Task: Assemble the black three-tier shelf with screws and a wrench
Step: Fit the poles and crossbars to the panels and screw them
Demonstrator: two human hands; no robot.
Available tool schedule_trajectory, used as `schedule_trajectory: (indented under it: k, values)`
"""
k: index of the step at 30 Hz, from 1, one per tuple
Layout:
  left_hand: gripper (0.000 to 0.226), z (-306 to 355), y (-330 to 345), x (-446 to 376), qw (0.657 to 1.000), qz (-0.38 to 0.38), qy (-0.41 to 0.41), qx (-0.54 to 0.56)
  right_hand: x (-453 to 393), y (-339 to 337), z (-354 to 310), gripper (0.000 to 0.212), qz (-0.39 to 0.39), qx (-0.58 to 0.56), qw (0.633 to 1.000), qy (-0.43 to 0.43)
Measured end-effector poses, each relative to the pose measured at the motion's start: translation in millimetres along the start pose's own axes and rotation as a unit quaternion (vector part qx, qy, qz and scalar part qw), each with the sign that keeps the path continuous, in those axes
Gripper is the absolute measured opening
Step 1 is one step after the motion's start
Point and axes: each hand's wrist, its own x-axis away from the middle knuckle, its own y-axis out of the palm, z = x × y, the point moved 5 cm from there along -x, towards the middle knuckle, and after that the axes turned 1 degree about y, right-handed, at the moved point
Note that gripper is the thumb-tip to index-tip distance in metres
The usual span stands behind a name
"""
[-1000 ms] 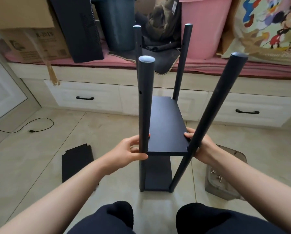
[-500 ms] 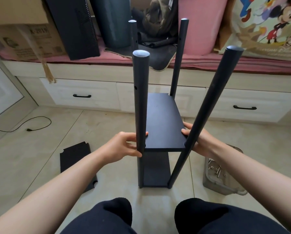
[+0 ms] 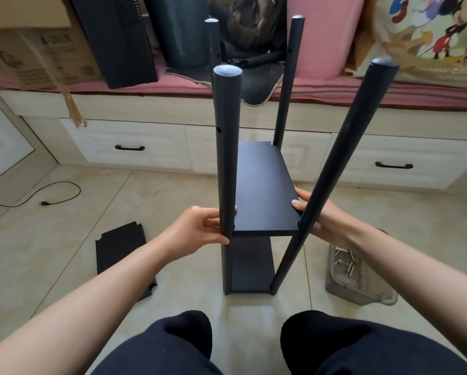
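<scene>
Shelf (image 3: pixel 262 185) stands on the floor (image 3: pixel 64 266) in front of your knees, four poles up, with a middle board between them and a lower board beneath. Your left hand (image 3: pixel 199 228) curls around the near left pole (image 3: pixel 226 147) at the middle board's corner. Your right hand (image 3: pixel 319 217) grips the board's right edge behind the near right pole (image 3: pixel 343 147), thumb on top. A loose board (image 3: pixel 121 250) lies on the floor to the left. A clear tub (image 3: pixel 362 290) of screws (image 3: pixel 347 262) sits just right of the shelf.
</scene>
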Motion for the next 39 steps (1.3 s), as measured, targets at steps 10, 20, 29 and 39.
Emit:
schedule_trajectory:
  k: [10,20,29,39]
  values:
    - [0.071,1.9,0.8,7.2,0.992,0.037,0.003,-0.117,1.4,0.3,11.4,0.022,0.086,-0.069,0.993,0.039]
    - [0.044,7.5,13.1,39.4,0.922,-0.117,-0.363,-0.068,-9.2,34.1,1.6,0.017,0.114,0.064,0.99,0.059]
    - [0.061,29.6,104.0,-7.6,0.887,0.111,-0.32,0.313,-9.3,31.5,-2.2,0.026,0.104,0.103,0.988,0.037]
    - [0.042,13.6,122.8,-22.3,0.817,0.264,-0.172,0.483,-9.7,2.7,1.2,0.027,0.087,0.094,0.992,0.016]
